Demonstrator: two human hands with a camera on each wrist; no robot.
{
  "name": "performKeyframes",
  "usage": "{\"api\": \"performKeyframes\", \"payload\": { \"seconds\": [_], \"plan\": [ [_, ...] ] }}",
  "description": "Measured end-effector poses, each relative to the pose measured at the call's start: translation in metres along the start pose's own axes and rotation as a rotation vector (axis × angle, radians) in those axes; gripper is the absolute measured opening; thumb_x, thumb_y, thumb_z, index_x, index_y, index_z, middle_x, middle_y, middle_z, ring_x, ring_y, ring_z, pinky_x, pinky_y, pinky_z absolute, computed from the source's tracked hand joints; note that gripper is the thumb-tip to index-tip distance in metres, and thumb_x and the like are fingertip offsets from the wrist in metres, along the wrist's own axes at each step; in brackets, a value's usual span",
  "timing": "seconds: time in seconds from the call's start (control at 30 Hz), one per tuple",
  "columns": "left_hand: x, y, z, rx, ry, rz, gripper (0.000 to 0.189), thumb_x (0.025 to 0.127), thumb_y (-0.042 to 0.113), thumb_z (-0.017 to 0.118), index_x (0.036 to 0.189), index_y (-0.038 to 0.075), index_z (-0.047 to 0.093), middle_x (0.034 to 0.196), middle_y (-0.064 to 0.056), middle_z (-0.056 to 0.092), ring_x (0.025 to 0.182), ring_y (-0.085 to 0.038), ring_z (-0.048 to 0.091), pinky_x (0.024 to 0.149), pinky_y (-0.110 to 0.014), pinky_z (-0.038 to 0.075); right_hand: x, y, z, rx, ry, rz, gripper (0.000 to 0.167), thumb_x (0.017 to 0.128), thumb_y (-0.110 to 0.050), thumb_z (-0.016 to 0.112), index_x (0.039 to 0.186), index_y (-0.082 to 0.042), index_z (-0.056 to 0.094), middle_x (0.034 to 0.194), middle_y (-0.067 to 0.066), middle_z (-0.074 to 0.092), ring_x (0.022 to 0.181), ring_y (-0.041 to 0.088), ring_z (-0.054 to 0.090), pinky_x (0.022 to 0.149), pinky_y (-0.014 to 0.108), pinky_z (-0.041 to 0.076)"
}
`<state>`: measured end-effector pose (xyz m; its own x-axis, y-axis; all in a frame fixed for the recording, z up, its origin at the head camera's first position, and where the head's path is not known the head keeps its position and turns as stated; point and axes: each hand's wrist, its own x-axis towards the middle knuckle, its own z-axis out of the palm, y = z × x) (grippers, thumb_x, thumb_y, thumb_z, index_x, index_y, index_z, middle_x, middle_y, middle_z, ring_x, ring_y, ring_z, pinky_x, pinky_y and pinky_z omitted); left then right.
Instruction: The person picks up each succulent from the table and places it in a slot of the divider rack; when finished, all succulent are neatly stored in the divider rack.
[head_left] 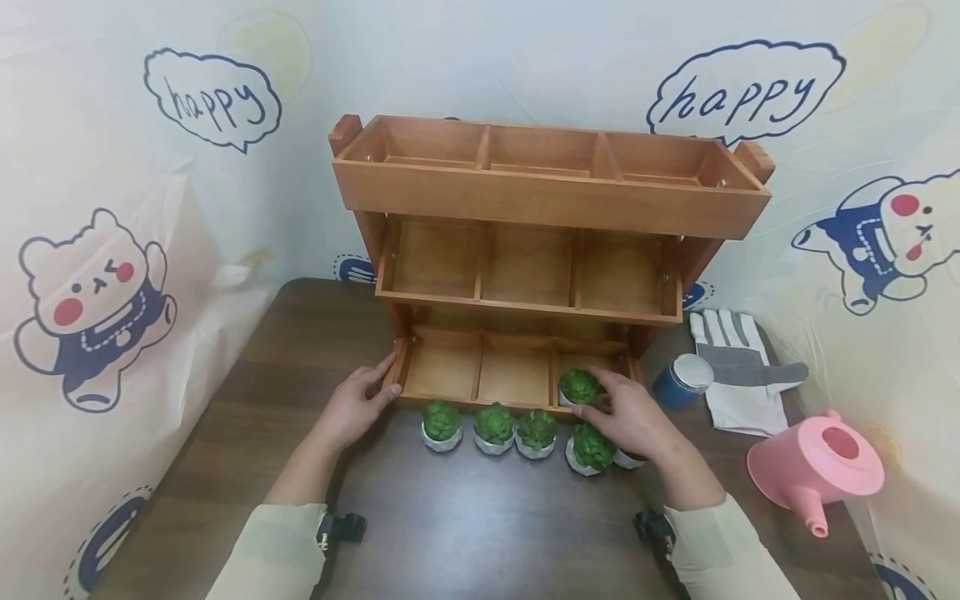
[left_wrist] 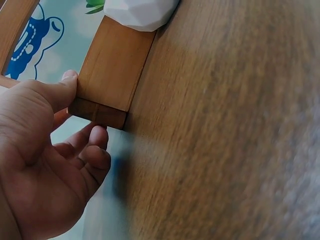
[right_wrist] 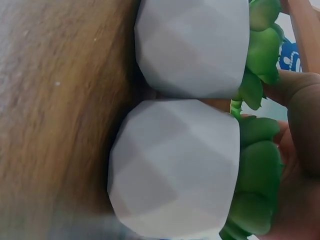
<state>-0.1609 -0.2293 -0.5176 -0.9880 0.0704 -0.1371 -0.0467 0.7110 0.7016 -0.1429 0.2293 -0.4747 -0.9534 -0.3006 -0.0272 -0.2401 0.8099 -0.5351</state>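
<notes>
A three-tier wooden planter shelf (head_left: 551,196) stands at the back of the table, each tier split into three compartments. My left hand (head_left: 358,406) grips the left front corner of its bottom tier; the left wrist view shows the thumb against the wood (left_wrist: 112,70) and curled fingers by its end. With my right hand (head_left: 630,417) I hold a small potted succulent (head_left: 578,387) at the bottom tier's right compartment. In front of the shelf stand several more succulents (head_left: 493,427) in white faceted pots. Two pots (right_wrist: 175,167) fill the right wrist view, hiding the held one.
Right of the shelf are a blue can (head_left: 682,382) with a pale lid, a white and grey glove (head_left: 738,367) and a pink watering can (head_left: 813,467). A printed cloth (head_left: 97,333) hangs around the table (head_left: 450,533).
</notes>
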Motion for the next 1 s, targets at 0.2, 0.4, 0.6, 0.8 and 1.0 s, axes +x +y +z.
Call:
{"api": "performKeyframes", "payload": {
  "seconds": [0.2,0.4,0.6,0.8,1.0],
  "plan": [
    [0.000,0.002,0.000,-0.009,-0.002,-0.010,0.066,0.101,0.049,0.064,0.161,0.035,0.039,0.138,-0.015,0.057,0.127,-0.039,0.054,0.107,-0.066,0.041,-0.006,0.002,-0.004,0.024,0.004,-0.021,0.070,0.097,-0.042,0.073,0.154,-0.010,0.048,0.144,0.017,0.060,0.120,0.035,0.065,0.097,0.057,0.053],
    [0.000,0.001,0.001,-0.009,-0.002,-0.016,0.066,0.101,0.048,0.065,0.161,0.034,0.039,0.136,-0.014,0.057,0.123,-0.037,0.055,0.106,-0.064,0.042,-0.014,0.007,-0.006,0.045,0.040,-0.052,0.068,0.097,-0.038,0.075,0.153,-0.010,0.048,0.142,0.016,0.061,0.119,0.037,0.065,0.095,0.056,0.055],
    [-0.001,0.002,0.001,-0.015,0.002,-0.011,0.066,0.101,0.048,0.065,0.161,0.034,0.040,0.134,-0.014,0.058,0.122,-0.037,0.056,0.106,-0.064,0.043,-0.026,0.010,-0.006,0.053,0.110,-0.076,0.064,0.096,-0.032,0.077,0.151,-0.010,0.052,0.137,0.017,0.065,0.119,0.036,0.065,0.094,0.055,0.056],
    [-0.001,0.003,0.000,-0.027,-0.001,-0.024,0.065,0.102,0.044,0.066,0.160,0.035,0.040,0.136,-0.014,0.057,0.124,-0.038,0.055,0.107,-0.066,0.042,-0.039,0.015,-0.005,0.088,0.136,-0.033,0.060,0.096,-0.030,0.076,0.148,-0.009,0.054,0.138,0.015,0.064,0.121,0.036,0.065,0.096,0.055,0.055],
    [-0.001,0.004,0.001,-0.036,-0.002,-0.040,0.064,0.102,0.042,0.066,0.161,0.036,0.039,0.137,-0.014,0.056,0.126,-0.038,0.054,0.107,-0.067,0.041,-0.052,0.017,-0.005,0.073,0.188,-0.034,0.061,0.094,-0.029,0.079,0.147,-0.010,0.056,0.139,0.016,0.064,0.121,0.037,0.064,0.096,0.057,0.054]
  ]
}}
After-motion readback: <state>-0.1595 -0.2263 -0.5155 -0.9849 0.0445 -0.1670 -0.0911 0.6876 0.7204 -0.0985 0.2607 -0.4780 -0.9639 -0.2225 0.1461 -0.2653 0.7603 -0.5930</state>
